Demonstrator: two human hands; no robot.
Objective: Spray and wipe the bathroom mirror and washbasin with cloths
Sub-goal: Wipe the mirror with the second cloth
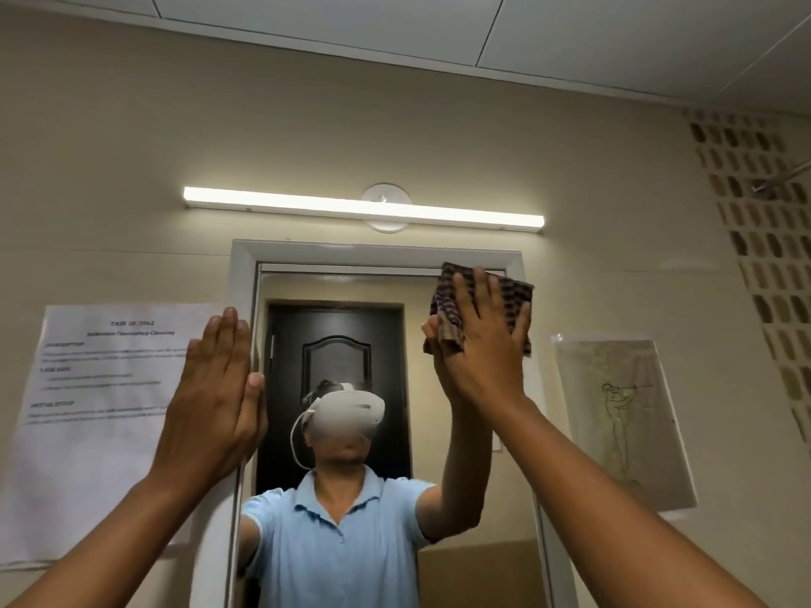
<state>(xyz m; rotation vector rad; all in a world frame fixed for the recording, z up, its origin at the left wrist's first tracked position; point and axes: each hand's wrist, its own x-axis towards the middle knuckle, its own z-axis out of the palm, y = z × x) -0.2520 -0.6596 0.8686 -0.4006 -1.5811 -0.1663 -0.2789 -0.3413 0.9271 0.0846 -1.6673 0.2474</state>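
Observation:
The bathroom mirror (342,291) hangs in a white frame on the beige wall and reflects a person in a light blue shirt with a headset. My right hand (480,344) presses a dark checked cloth (511,296) flat against the mirror's upper right corner, fingers spread straight over it. My left hand (219,388) lies flat with straight fingers against the mirror's left frame edge and holds nothing. No washbasin or spray bottle shows in this view.
A lit tube lamp (364,208) is mounted above the mirror. A printed task sheet (101,388) is taped to the wall on the left, a drawing in a plastic sleeve (623,419) on the right. A patterned vent wall (763,256) stands at far right.

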